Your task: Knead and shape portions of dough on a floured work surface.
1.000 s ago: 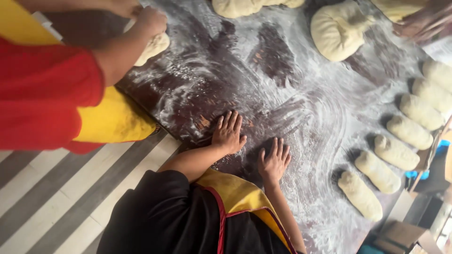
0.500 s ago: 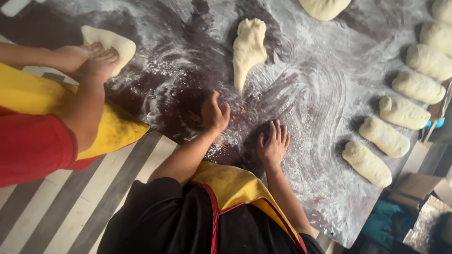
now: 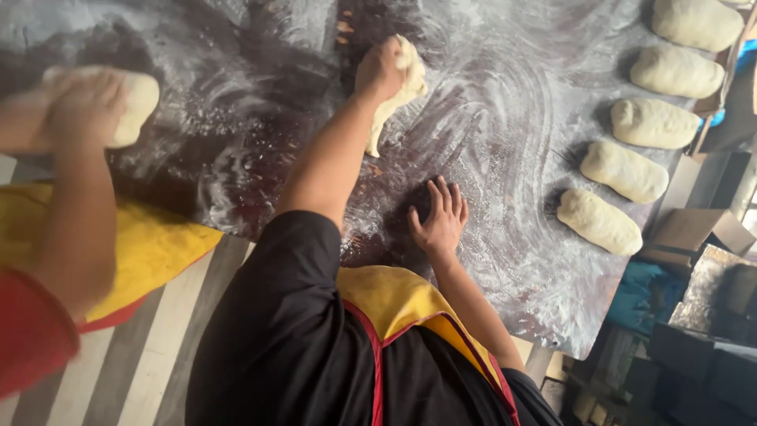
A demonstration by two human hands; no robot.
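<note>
My left hand [image 3: 380,69] is stretched out across the dark, flour-dusted table [image 3: 505,142] and grips a long, pale piece of dough [image 3: 394,99] at its upper end; the dough trails back toward me on the table. My right hand [image 3: 438,218] lies flat on the floured surface close to the near edge, fingers spread, holding nothing. I wear a black top and a yellow apron with red trim.
A co-worker in a red sleeve and yellow apron [image 3: 150,244] presses a dough lump [image 3: 136,99] with both hands at far left. Several shaped dough loaves [image 3: 599,221] line the table's right side. Cardboard boxes [image 3: 694,233] and dark crates stand beyond the right edge.
My left hand left the table near me, reached forward and took hold of the dough piece. My right hand stayed flat. The co-worker's dough shifted left in view.
</note>
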